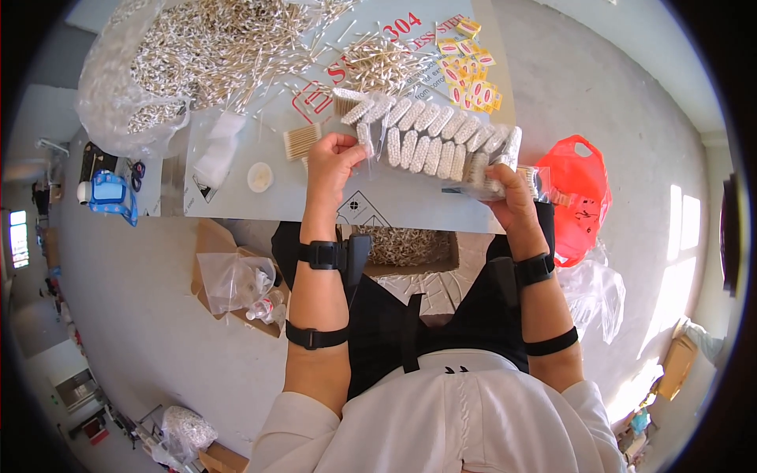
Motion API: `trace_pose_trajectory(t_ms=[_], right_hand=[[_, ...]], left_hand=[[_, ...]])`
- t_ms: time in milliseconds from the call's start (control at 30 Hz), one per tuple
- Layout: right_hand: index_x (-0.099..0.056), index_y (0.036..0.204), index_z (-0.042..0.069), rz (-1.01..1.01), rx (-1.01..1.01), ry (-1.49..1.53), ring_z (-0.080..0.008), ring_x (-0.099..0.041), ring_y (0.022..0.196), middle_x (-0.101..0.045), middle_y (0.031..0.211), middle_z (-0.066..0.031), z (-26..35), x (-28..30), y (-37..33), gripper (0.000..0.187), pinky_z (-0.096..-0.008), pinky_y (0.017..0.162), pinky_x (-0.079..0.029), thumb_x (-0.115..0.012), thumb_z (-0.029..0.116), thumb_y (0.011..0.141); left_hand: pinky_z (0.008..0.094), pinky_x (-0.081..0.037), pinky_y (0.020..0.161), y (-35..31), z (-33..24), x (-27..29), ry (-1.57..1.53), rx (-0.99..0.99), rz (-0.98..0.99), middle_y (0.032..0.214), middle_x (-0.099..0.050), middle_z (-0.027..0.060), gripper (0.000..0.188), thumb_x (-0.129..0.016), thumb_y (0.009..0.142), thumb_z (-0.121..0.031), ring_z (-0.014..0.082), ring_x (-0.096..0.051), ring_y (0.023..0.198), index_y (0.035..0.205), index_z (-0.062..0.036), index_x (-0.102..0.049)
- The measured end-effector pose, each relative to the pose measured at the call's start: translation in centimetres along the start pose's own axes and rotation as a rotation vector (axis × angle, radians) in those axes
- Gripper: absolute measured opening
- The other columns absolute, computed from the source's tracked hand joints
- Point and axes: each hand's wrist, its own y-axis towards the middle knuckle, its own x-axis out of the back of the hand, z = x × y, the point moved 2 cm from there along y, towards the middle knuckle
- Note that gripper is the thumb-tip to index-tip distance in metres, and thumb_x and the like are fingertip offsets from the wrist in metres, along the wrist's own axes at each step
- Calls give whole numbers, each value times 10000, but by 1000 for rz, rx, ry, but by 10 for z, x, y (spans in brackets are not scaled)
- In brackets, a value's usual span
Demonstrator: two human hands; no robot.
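Observation:
A long clear plastic bag filled with two rows of cotton swab bundles, white tips showing, lies across the near right part of the table. At its left end, my left hand is closed, pinching the plastic beside a bundle. My right hand grips the bag's lower right end, thumb on top of the bundles and fingers partly hidden. Loose cotton swabs in a small stack lie just left of my left hand. Beyond the bag sits a pile of loose swabs.
Far left, a big clear bag spills loose swabs. Yellow small packets are at the far right. Nearer lie folded clear film and a round white lid-like disc. A red plastic bag hangs at right; a cardboard box sits below the edge.

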Motion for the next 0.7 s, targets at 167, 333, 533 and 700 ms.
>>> trace_pose_trajectory(t_ms=[167, 333, 533, 700], right_hand=[[-531, 1115, 14, -9, -2, -28, -182, -608, 818, -615, 957, -68, 1, -9, -6, 391, -344, 705, -500, -599, 111, 742], [-557, 1070, -19, -2, -10, -162, -174, -617, 767, -623, 918, -67, 3, -11, -6, 360, -294, 671, -498, -606, 107, 736], [-591, 1032, -26, 0, 3, -182, -162, -616, 751, -633, 878, -66, 4, -23, -16, 309, -293, 653, -491, -621, 110, 756], [-620, 931, -33, -9, 194, -374, -171, -609, 704, -634, 806, -63, 3, -21, -24, 260, -305, 602, -468, -651, 180, 784]], left_hand=[[285, -474, 545, -10, 1, -12, 274, -333, -225, 679, -629, 87, 318, -714, 710, -160, 156, -594, 583, 917, 54, -602], [294, -478, 557, -20, -5, -24, 463, -354, -233, 665, -632, 101, 287, -697, 718, -117, 179, -596, 579, 920, 63, -599], [385, -475, 572, -23, -10, -21, 701, -385, -291, 651, -604, 161, 228, -655, 682, -78, 339, -583, 581, 859, 39, -572], [397, -463, 558, -43, -26, -17, 750, -711, -479, 729, -584, 162, 184, -618, 696, -15, 333, -577, 607, 866, 21, -557]])
